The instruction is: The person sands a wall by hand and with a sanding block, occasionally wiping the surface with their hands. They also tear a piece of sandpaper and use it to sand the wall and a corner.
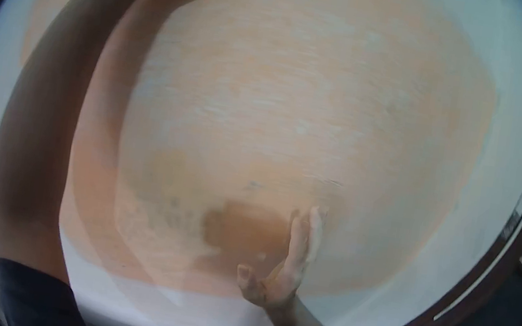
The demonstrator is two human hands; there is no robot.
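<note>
My right hand [286, 267] lies flat, released, on the wall [322, 105]; left hand's grip (out of frame) unknowable; damp patch [241, 233] small, most untouched.

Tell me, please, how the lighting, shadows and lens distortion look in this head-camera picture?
Head view: strong fisheye bend with black corners; the wall looks washed orange and soft, its texture smeared. The right hand, flat and open, casts a dark shadow to its left. The left arm is dim and blurred; its hand is cut off at the top edge.

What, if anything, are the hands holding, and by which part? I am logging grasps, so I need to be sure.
The right hand holds nothing; it lies open and flat against the wall. The left arm reaches up out of view, so its hand cannot be told.
</note>
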